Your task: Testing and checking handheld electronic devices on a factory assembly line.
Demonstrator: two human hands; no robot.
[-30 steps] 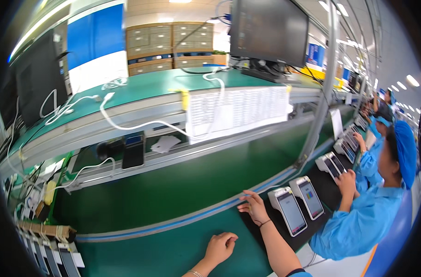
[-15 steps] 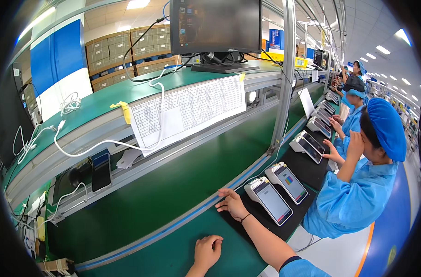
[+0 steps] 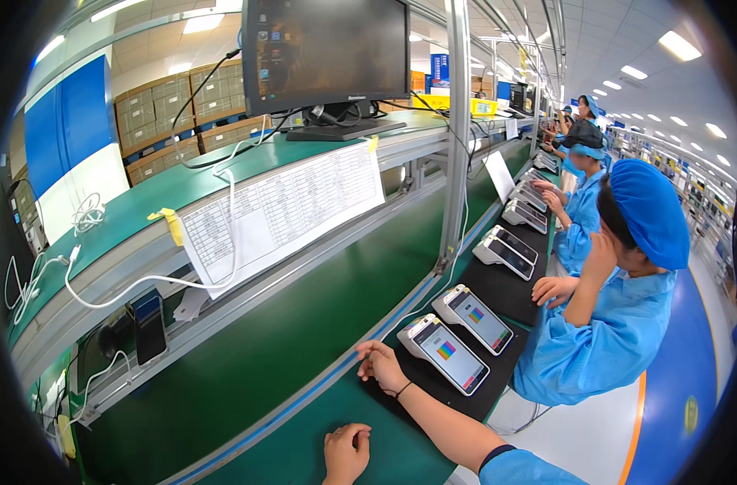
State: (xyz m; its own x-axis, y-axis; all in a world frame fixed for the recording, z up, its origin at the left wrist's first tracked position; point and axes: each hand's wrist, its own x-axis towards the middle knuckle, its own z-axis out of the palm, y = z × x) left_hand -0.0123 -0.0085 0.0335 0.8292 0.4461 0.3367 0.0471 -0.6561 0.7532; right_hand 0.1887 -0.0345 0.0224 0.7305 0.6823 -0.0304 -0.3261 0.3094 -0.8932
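My right hand (image 3: 382, 366) rests at the left edge of a black mat (image 3: 421, 380), fingers loosely bent and apart, holding nothing. Just right of it, the nearest white handheld payment terminal (image 3: 449, 354) leans back, its screen lit with a coloured block pattern. My right hand does not touch it. Beside it stands a second payment terminal (image 3: 479, 318) with a similar screen. Lower down, my left hand (image 3: 347, 453) lies over the green bench (image 3: 288, 440), its fingers curled in a loose fist and nothing visible in them.
Farther right, a co-worker (image 3: 619, 299) in blue sits by a dark-screened terminal (image 3: 510, 252); more people and terminals line the bench beyond. A metal post (image 3: 457, 145) rises from the bench. A monitor (image 3: 328, 56) stands on the shelf above, with a printed sheet and white cable (image 3: 142, 283) hanging below.
The nearest terminal's screen has gone from plain to a coloured block pattern. The co-worker's hand has drawn back from the dark-screened terminal. My view has turned right; my hands keep nearly the same pose.
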